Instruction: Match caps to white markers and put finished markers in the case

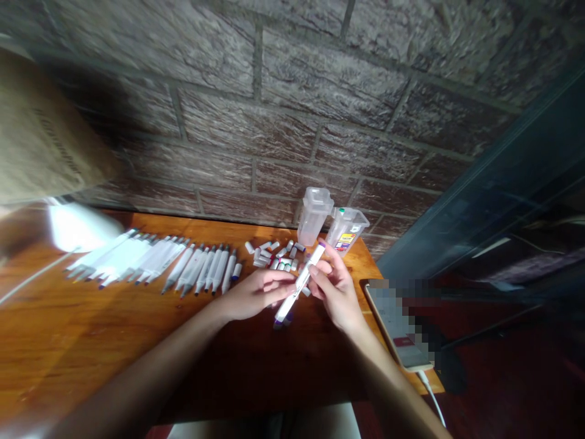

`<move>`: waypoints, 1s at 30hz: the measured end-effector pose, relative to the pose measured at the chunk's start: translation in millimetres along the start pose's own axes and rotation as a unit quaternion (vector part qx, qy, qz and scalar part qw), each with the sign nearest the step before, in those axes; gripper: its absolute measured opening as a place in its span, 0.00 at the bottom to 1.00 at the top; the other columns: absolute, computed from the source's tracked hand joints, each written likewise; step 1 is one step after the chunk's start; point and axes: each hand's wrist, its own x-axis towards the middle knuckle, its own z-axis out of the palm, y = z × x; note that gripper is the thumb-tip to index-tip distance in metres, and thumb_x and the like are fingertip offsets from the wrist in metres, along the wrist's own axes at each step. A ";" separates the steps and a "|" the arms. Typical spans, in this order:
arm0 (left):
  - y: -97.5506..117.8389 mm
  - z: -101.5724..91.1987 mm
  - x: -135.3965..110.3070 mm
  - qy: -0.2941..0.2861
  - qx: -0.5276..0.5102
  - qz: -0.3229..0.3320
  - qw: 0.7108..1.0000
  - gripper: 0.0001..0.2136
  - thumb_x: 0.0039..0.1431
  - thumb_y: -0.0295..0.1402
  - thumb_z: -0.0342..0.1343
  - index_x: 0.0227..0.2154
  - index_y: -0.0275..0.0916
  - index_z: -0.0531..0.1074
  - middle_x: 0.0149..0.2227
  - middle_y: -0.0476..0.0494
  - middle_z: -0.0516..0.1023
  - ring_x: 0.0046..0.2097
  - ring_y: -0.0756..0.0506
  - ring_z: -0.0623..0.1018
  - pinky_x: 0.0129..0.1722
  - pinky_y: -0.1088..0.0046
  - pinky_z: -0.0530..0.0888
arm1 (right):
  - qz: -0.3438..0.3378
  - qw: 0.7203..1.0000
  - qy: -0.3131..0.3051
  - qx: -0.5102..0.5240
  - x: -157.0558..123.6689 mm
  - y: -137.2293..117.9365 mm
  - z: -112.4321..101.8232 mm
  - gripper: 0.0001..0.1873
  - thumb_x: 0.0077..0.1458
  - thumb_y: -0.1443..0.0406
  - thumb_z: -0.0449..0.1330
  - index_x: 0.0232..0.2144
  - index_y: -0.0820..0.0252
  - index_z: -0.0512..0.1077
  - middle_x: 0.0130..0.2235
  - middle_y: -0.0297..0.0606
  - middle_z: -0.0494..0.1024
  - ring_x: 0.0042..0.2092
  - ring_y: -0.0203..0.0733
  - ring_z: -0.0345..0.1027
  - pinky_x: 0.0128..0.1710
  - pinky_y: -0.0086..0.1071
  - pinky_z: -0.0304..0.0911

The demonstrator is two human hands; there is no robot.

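Observation:
Between my two hands is a white marker [301,281] with purple ends, tilted with its upper end to the right. My left hand [256,294] grips its lower half between thumb and fingers. Around its upper part, my right hand [336,292] has thumb and fingers closed. Behind and below the hands lies a pile of loose white marker caps [265,253] with coloured ends, partly hidden by them. A row of white markers [196,268] lies side by side to the left of my left hand.
Two clear plastic containers [313,219] stand against the brick wall [292,122], one bearing a yellow label. A lamp base [77,225] is at the left. On the right table edge rests a tablet [397,326] with a white cable. The wooden table [114,329] extends left.

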 end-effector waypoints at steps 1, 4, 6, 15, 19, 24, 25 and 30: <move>0.1 0.4 0.3 0.002 -0.001 0.001 1.000 0.18 0.60 0.42 0.60 0.45 0.34 0.78 0.35 0.42 0.81 0.30 0.50 0.73 0.30 0.75 0.69 | 0.001 1.000 0.005 0.002 0.6 -1.2 -1.0 0.28 0.55 0.62 0.68 0.56 0.43 0.66 0.34 0.28 0.76 0.23 0.27 0.57 0.21 0.25 0.52; -0.6 0.9 0.9 0.026 0.001 -0.003 1.000 0.18 0.60 0.44 0.59 0.43 0.33 0.78 0.34 0.42 0.82 0.29 0.50 0.73 0.27 0.76 0.68 | -0.012 0.999 0.035 0.003 3.4 -8.6 -5.8 0.29 0.54 0.63 0.68 0.56 0.43 0.66 0.31 0.27 0.74 0.22 0.27 0.55 0.20 0.24 0.50; -2.3 -0.2 1.5 0.039 0.022 -0.006 0.999 0.18 0.62 0.45 0.57 0.40 0.33 0.79 0.34 0.42 0.82 0.27 0.51 0.72 0.25 0.76 0.66 | -0.031 0.997 0.074 -0.002 6.7 -18.4 -11.7 0.31 0.52 0.63 0.69 0.56 0.43 0.65 0.30 0.26 0.74 0.22 0.28 0.56 0.20 0.24 0.50; -17.4 -8.8 8.0 0.113 0.035 0.019 0.993 0.14 0.64 0.42 0.56 0.38 0.34 0.78 0.31 0.43 0.82 0.25 0.51 0.72 0.23 0.76 0.66 | -0.263 0.926 0.203 -0.177 55.9 -120.7 -62.4 0.32 0.43 0.67 0.70 0.50 0.49 0.64 0.26 0.25 0.78 0.25 0.35 0.72 0.21 0.24 0.59; -16.6 -9.9 8.4 0.147 0.039 0.046 0.987 0.15 0.64 0.43 0.55 0.37 0.35 0.78 0.30 0.44 0.81 0.27 0.49 0.74 0.27 0.73 0.68 | -0.335 0.873 0.226 -0.274 86.7 -151.8 -75.7 0.30 0.42 0.67 0.68 0.47 0.51 0.61 0.25 0.27 0.77 0.25 0.37 0.73 0.20 0.26 0.58; -15.2 -14.1 6.9 0.173 0.036 0.055 0.983 0.16 0.64 0.45 0.54 0.32 0.35 0.77 0.30 0.44 0.81 0.30 0.47 0.75 0.31 0.71 0.70 | -0.284 0.847 0.199 -0.402 114.7 -146.6 -85.9 0.28 0.46 0.65 0.69 0.45 0.52 0.60 0.26 0.32 0.76 0.26 0.40 0.73 0.22 0.30 0.60; -15.6 -15.1 6.9 0.177 0.028 0.058 0.982 0.16 0.64 0.45 0.54 0.32 0.36 0.76 0.30 0.44 0.80 0.30 0.47 0.76 0.32 0.71 0.70 | -0.261 0.848 0.189 -0.420 118.8 -142.1 -88.9 0.28 0.46 0.63 0.70 0.45 0.52 0.60 0.27 0.33 0.76 0.26 0.41 0.73 0.21 0.30 0.60; -16.3 -18.0 7.1 0.185 -0.001 0.053 0.981 0.14 0.62 0.44 0.56 0.33 0.37 0.76 0.28 0.47 0.79 0.29 0.47 0.75 0.32 0.71 0.70 | -0.189 0.827 0.134 -0.513 128.9 -120.2 -107.0 0.28 0.49 0.55 0.68 0.49 0.54 0.62 0.32 0.39 0.80 0.30 0.43 0.75 0.24 0.31 0.62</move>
